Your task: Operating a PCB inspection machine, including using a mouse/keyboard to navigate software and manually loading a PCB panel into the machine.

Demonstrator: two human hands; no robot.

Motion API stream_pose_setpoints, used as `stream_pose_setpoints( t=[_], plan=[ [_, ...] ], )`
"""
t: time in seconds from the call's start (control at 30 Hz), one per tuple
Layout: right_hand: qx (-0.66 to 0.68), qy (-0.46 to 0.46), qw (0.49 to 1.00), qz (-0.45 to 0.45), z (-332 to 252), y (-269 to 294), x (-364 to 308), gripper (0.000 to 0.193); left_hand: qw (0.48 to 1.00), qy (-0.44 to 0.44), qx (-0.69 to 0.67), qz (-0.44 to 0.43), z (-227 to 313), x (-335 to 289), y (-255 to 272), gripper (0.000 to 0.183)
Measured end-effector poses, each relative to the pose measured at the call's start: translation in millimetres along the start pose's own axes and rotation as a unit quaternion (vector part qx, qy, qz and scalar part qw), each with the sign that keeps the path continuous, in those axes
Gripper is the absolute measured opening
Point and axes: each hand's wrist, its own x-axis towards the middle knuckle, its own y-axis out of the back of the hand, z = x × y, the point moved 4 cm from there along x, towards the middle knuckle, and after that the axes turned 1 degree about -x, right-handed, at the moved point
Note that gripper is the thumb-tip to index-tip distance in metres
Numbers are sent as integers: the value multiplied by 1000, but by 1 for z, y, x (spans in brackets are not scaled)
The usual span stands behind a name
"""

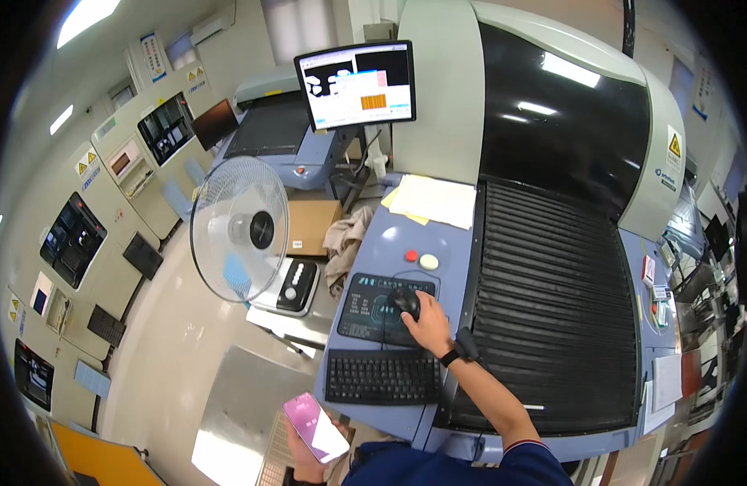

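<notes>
My right hand [429, 326] rests over a black computer mouse [406, 300], its fingers curled round it. The mouse lies on a dark mouse pad [363, 312] with pale printing. Low in the view, my left hand [305, 454] grips a smartphone [317, 428], its pink-and-white screen lit and facing up. A black keyboard [382, 377] sits in front of the mouse pad, on the blue machine ledge. Beyond it stands a monitor [359, 86] showing several windows with white shapes and an orange patch.
A large machine with a black ribbed bed [555, 308] stands to the right. Red [411, 256] and pale push buttons sit on the ledge, below some papers [434, 200]. Left are a fan [240, 229], a cardboard box [312, 227] and crumpled cloth [348, 243]. Cabinets line the left wall.
</notes>
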Motion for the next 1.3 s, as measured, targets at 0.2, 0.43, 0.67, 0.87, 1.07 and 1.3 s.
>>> stream_pose_setpoints(
  t=[0.2, 0.43, 0.67, 0.87, 1.07, 1.3],
  plan=[
    [-223, 132, 962, 86, 15, -42, 49, 72, 984, 114, 74, 112, -30, -26, 30, 99],
    [-144, 168, 970, 104, 30, -51, 57, 60, 924, 232, 295, 69, -53, -5, -6, 90],
    [-175, 205, 957, 107, 29, -57, 53, 48, 887, 280, 368, 13, -66, 26, -17, 82],
    [-197, 204, 954, 95, 24, -57, 60, 44, 866, 305, 395, -17, -74, 31, -24, 76],
    [-211, 216, 948, 101, 26, -60, 59, 41, 857, 316, 404, -48, -80, 23, -21, 69],
    [-217, 208, 945, 125, 22, -60, 54, 37, 853, 305, 417, -74, -87, -4, -11, 63]
  ],
)
